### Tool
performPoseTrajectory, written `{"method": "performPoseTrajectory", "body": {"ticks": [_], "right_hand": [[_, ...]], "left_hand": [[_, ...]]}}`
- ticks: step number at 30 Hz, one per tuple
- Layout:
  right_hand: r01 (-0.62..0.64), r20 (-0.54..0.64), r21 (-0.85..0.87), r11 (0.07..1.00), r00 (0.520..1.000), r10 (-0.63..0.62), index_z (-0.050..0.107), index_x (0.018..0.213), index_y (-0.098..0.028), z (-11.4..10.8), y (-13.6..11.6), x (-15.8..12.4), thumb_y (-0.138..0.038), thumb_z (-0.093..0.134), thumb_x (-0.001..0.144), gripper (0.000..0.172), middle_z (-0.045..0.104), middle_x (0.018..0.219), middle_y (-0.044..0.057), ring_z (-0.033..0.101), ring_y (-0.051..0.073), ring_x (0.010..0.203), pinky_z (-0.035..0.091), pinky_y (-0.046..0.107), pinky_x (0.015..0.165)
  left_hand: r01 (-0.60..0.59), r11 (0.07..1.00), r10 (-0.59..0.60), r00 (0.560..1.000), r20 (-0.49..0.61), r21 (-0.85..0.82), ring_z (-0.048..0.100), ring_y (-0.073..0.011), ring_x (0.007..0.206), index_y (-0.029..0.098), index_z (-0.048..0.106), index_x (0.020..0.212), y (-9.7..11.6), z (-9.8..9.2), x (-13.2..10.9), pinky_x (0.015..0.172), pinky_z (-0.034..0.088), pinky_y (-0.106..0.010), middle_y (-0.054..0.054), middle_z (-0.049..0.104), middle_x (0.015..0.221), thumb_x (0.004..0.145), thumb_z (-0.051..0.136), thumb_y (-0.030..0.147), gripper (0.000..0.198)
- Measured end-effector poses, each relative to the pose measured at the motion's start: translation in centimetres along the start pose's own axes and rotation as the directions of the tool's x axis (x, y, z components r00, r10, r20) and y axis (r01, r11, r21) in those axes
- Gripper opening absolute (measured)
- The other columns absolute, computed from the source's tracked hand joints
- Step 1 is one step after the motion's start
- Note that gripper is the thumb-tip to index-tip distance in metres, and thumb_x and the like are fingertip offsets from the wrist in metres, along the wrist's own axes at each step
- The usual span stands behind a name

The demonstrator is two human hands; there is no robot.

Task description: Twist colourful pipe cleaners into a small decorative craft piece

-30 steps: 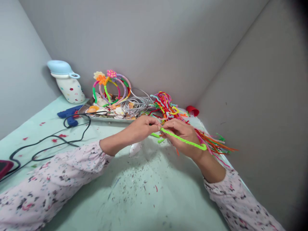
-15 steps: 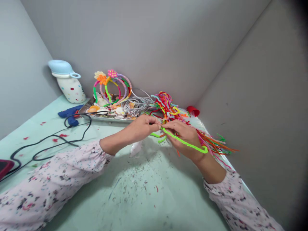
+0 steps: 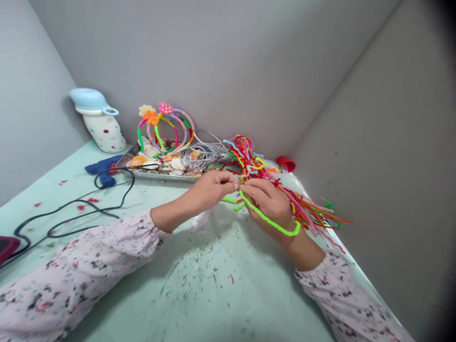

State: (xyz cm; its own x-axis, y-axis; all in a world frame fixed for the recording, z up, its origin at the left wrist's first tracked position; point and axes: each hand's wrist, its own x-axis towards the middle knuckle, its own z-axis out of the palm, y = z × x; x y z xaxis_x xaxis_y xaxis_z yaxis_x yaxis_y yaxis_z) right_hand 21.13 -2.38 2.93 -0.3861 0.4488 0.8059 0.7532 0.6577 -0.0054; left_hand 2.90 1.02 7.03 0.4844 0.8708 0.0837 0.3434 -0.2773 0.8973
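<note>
A bright green pipe cleaner (image 3: pixel 267 219) runs from my fingertips across the front of my right hand and bends back near the wrist. My left hand (image 3: pixel 213 190) is closed in a pinch at its far end. My right hand (image 3: pixel 271 205) meets it there, thumb and fingers pressed together on the same spot. What lies right between the fingertips is hidden. Other green pieces (image 3: pixel 233 200) show just below and behind the fingers. Behind my right hand lies a bundle of many-coloured pipe cleaners (image 3: pixel 249 156).
A metal tray (image 3: pixel 167 177) holds wire hoops (image 3: pixel 206 154), felt-like scraps and fuzzy headbands with flowers (image 3: pixel 156 114). A blue glue gun (image 3: pixel 103 168) with a black cord (image 3: pixel 64 204) lies left, near a white bottle (image 3: pixel 105 130). A red cup (image 3: pixel 286 164) stands by the wall.
My right hand has shifted slightly left and turned. The free end of the green pipe cleaner has swung down and left with it. My left hand stays nearly in place.
</note>
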Motion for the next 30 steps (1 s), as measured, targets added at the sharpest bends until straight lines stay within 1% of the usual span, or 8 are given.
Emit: {"method": "performPoseTrajectory", "body": {"ticks": [2, 5, 11, 17, 22, 27, 28, 30], "right_hand": [[0.021, -0.029, -0.051, 0.998, 0.999, -0.023, 0.067, 0.099, -0.024, 0.2, 0.2, -0.2, -0.018, 0.055, 0.088, 0.017, 0.072, 0.095, 0.005, 0.066, 0.014, 0.083, 0.052, 0.025, 0.072], [0.008, -0.015, -0.091, 0.996, 1.000, -0.010, 0.068, 0.097, -0.025, 0.5, 0.3, -0.4, -0.020, 0.055, 0.089, 0.016, 0.072, 0.096, 0.005, 0.067, 0.015, 0.083, 0.053, 0.026, 0.073], [0.011, -0.034, -0.081, 0.997, 0.999, -0.013, 0.068, 0.099, -0.025, 0.7, 0.3, -0.5, -0.020, 0.055, 0.089, 0.017, 0.073, 0.097, 0.007, 0.069, 0.018, 0.087, 0.055, 0.028, 0.077], [-0.008, 0.012, -0.085, 0.996, 1.000, 0.009, 0.068, 0.102, -0.025, 0.9, 0.6, -1.0, -0.023, 0.056, 0.088, 0.018, 0.073, 0.100, 0.008, 0.069, 0.018, 0.089, 0.057, 0.030, 0.076], [-0.032, 0.048, 0.079, 0.996, 0.998, 0.029, 0.069, 0.100, -0.026, 0.9, 0.9, -1.0, -0.022, 0.058, 0.087, 0.018, 0.072, 0.099, 0.007, 0.068, 0.019, 0.088, 0.057, 0.032, 0.078], [-0.031, 0.065, 0.135, 0.990, 0.998, 0.022, 0.069, 0.099, -0.024, 0.4, 0.8, -0.2, -0.018, 0.056, 0.086, 0.020, 0.071, 0.100, 0.008, 0.067, 0.018, 0.091, 0.056, 0.033, 0.080], [-0.042, 0.071, 0.174, 0.984, 0.997, 0.030, 0.069, 0.098, -0.023, 0.2, 0.8, 0.1, -0.017, 0.056, 0.085, 0.019, 0.071, 0.099, 0.007, 0.067, 0.018, 0.090, 0.056, 0.032, 0.079], [-0.130, 0.094, 0.279, 0.952, 0.990, 0.107, 0.068, 0.092, -0.022, -0.4, 0.5, 0.7, -0.018, 0.056, 0.084, 0.015, 0.070, 0.096, 0.007, 0.066, 0.017, 0.088, 0.055, 0.033, 0.079]], "left_hand": [[0.001, 1.000, -0.001, 1.000, -0.012, -0.014, 0.044, -0.0095, 0.065, 0.015, 0.061, 0.073, 0.0, 0.1, 0.0, 0.065, 0.035, -0.023, 0.003, 0.053, 0.067, 0.078, 0.052, 0.026, 0.015], [0.007, 1.000, -0.007, 1.000, -0.029, -0.022, 0.045, -0.0101, 0.065, 0.015, 0.061, 0.073, 0.2, 0.1, -0.1, 0.065, 0.036, -0.023, 0.003, 0.054, 0.067, 0.078, 0.052, 0.026, 0.014], [-0.018, 0.999, 0.016, 0.999, -0.036, -0.041, 0.046, -0.0099, 0.066, 0.016, 0.060, 0.074, 0.2, 0.2, -0.1, 0.066, 0.037, -0.023, 0.002, 0.056, 0.069, 0.077, 0.053, 0.024, 0.011], [-0.026, 1.000, 0.025, 0.999, -0.047, -0.016, 0.048, -0.0106, 0.069, 0.016, 0.060, 0.073, 0.0, 0.3, 0.1, 0.068, 0.039, -0.024, 0.002, 0.057, 0.070, 0.076, 0.053, 0.022, 0.011], [-0.013, 0.999, 0.010, 0.998, -0.056, -0.043, 0.046, -0.0100, 0.067, 0.015, 0.060, 0.072, 0.1, 0.4, -0.1, 0.066, 0.037, -0.023, 0.003, 0.056, 0.068, 0.076, 0.052, 0.020, 0.010], [-0.029, 0.999, 0.027, 0.998, -0.053, -0.027, 0.047, -0.0104, 0.068, 0.016, 0.060, 0.074, -0.3, 0.2, 0.0, 0.066, 0.037, -0.023, 0.002, 0.055, 0.069, 0.076, 0.052, 0.021, 0.010], [-0.036, 0.999, 0.036, 0.998, -0.043, -0.019, 0.046, -0.0102, 0.068, 0.016, 0.060, 0.074, -0.4, 0.1, 0.1, 0.066, 0.037, -0.023, 0.002, 0.055, 0.069, 0.076, 0.052, 0.021, 0.009], [-0.051, 0.999, 0.051, 0.999, -0.011, -0.008, 0.046, -0.0097, 0.067, 0.016, 0.060, 0.073, -0.4, -0.1, 0.1, 0.066, 0.037, -0.023, 0.003, 0.056, 0.070, 0.075, 0.053, 0.021, 0.009]]}}
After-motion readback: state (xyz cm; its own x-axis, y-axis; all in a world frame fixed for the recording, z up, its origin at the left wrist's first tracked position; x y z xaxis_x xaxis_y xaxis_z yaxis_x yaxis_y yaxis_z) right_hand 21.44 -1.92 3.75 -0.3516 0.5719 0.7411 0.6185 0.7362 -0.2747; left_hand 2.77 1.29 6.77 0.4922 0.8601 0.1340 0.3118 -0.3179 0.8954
